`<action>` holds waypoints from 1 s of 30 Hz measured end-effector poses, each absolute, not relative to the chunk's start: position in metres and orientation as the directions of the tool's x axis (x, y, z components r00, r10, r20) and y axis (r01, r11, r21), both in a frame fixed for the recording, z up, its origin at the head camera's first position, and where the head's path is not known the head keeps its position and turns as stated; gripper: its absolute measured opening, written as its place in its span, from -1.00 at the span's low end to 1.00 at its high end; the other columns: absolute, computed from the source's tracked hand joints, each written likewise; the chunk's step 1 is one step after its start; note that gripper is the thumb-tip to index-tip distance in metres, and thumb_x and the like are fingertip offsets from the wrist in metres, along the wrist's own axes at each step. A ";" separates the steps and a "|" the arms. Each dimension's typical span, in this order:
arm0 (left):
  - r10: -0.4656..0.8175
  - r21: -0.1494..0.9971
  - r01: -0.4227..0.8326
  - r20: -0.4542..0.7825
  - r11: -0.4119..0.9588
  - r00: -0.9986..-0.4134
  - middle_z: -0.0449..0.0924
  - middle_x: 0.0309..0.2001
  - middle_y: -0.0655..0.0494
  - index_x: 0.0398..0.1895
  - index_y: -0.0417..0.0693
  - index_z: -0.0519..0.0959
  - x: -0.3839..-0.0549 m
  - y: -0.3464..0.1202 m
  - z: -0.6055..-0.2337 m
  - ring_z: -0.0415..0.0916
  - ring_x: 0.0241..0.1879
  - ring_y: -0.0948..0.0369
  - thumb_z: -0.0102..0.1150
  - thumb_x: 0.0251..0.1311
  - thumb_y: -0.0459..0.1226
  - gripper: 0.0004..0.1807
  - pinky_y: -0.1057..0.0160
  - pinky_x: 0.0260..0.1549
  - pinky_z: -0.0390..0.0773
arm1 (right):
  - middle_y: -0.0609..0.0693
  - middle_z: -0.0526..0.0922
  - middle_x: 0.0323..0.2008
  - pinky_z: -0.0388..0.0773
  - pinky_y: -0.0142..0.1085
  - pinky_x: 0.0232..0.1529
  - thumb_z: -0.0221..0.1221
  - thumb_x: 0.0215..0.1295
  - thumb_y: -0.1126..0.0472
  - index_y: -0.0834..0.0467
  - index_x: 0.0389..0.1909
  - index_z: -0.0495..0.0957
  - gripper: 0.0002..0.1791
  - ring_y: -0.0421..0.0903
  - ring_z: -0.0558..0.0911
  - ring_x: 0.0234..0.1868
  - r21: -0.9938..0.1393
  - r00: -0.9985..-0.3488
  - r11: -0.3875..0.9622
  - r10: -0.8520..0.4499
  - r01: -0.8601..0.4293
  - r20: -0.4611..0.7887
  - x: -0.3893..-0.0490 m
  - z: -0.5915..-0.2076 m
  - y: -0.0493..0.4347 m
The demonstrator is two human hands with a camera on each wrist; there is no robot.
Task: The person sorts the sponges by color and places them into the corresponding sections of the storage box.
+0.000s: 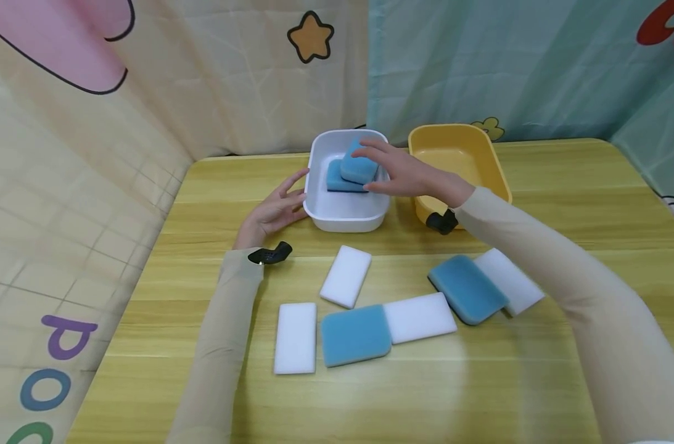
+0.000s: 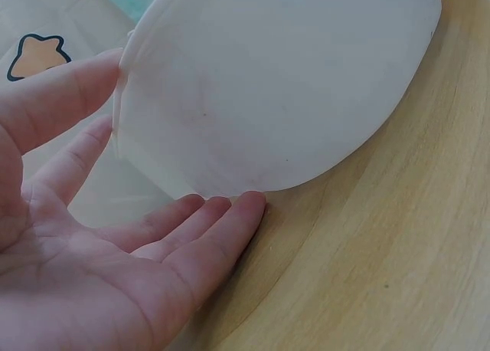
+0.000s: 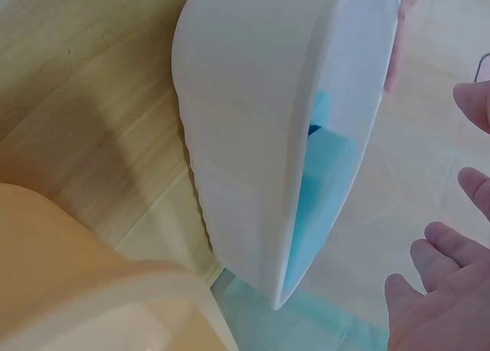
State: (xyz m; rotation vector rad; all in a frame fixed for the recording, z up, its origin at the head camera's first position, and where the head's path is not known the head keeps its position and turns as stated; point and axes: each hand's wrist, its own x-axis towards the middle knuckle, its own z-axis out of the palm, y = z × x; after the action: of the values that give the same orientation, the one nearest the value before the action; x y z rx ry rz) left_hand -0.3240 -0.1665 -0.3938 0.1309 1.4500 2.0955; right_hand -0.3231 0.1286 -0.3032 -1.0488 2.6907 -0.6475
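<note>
A white plastic basin [image 1: 345, 223] stands near the table's back edge. Inside it lie two blue sponges, the upper sponge [image 1: 359, 169] leaning across the lower one [image 1: 334, 177]. Beside the basin's left wall, my left hand [image 1: 275, 213] has its fingers extended, fingertips at the wall and rim; the left wrist view shows those fingertips [image 2: 253, 201] against the basin's side. My right hand [image 1: 406, 172] is over the basin's right side, fingers spread and holding nothing. In the right wrist view the same hand [image 3: 452, 290] is apart from the blue sponges.
A yellow basin [image 1: 461, 148] stands right of the white one, partly behind my right forearm. Toward the front lie white sponge blocks [image 1: 346, 275], [image 1: 295, 338], [image 1: 420, 317], [image 1: 509, 280] and blue sponges [image 1: 356, 335], [image 1: 468, 290]. A patterned curtain [image 1: 248, 80] hangs behind the table.
</note>
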 end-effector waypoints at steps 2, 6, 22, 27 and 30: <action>0.519 0.879 -0.405 -0.231 -0.251 -0.823 0.08 0.43 -0.08 0.41 0.33 0.12 -0.324 -0.167 -0.394 0.31 0.18 0.16 -0.10 0.33 -0.43 -0.34 0.24 0.03 0.45 | 0.16 -0.02 0.46 0.17 0.14 0.35 0.14 0.27 0.08 0.09 0.36 0.17 -0.34 0.17 0.13 0.42 -0.462 -0.723 0.639 -0.691 -0.615 0.008 -0.319 -0.302 0.129; 0.530 0.879 -0.405 -0.225 -0.252 -0.817 0.08 0.42 -0.07 0.42 0.32 0.11 -0.324 -0.166 -0.394 0.34 0.16 0.18 -0.05 0.31 -0.43 -0.32 0.23 0.04 0.46 | 0.16 0.02 0.45 0.15 0.14 0.36 0.15 0.26 0.10 0.11 0.35 0.18 -0.34 0.17 0.12 0.43 -0.465 -0.692 0.599 -0.721 -0.652 0.041 -0.309 -0.302 0.130; 0.540 0.883 -0.389 -0.200 -0.262 -0.817 0.40 0.13 0.13 0.42 0.30 0.09 -0.323 -0.169 -0.399 0.45 0.02 0.26 -0.02 0.29 -0.41 -0.30 0.24 0.00 0.50 | 0.06 0.10 0.45 0.22 0.08 0.35 0.17 0.25 0.08 0.04 0.35 0.21 -0.35 0.08 0.13 0.45 -0.482 -0.551 0.467 -0.834 -0.741 0.039 -0.268 -0.311 0.123; 0.534 0.887 -0.383 -0.200 -0.256 -0.821 0.46 0.07 0.16 0.41 0.30 0.10 -0.323 -0.169 -0.399 0.45 0.03 0.27 -0.09 0.32 -0.42 -0.34 0.25 -0.01 0.51 | 0.04 0.14 0.44 0.28 -0.01 0.34 0.16 0.27 0.05 0.03 0.35 0.22 -0.36 0.02 0.16 0.44 -0.502 -0.488 0.398 -0.871 -0.768 0.054 -0.253 -0.315 0.121; 0.530 0.891 -0.383 -0.208 -0.243 -0.822 0.38 0.20 0.05 0.43 0.28 0.07 -0.323 -0.168 -0.399 0.39 0.09 0.22 -0.11 0.33 -0.43 -0.33 0.25 0.00 0.50 | 0.05 0.15 0.44 0.27 -0.04 0.35 0.16 0.27 0.06 0.05 0.35 0.22 -0.35 0.01 0.16 0.45 -0.508 -0.454 0.373 -0.890 -0.776 0.041 -0.243 -0.319 0.121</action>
State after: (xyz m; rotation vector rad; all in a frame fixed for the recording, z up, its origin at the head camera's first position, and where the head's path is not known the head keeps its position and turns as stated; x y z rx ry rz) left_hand -0.3230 -0.1681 -0.3985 0.1815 1.4457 2.0948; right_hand -0.2427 0.1209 -0.3187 -1.4844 2.3943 -0.6869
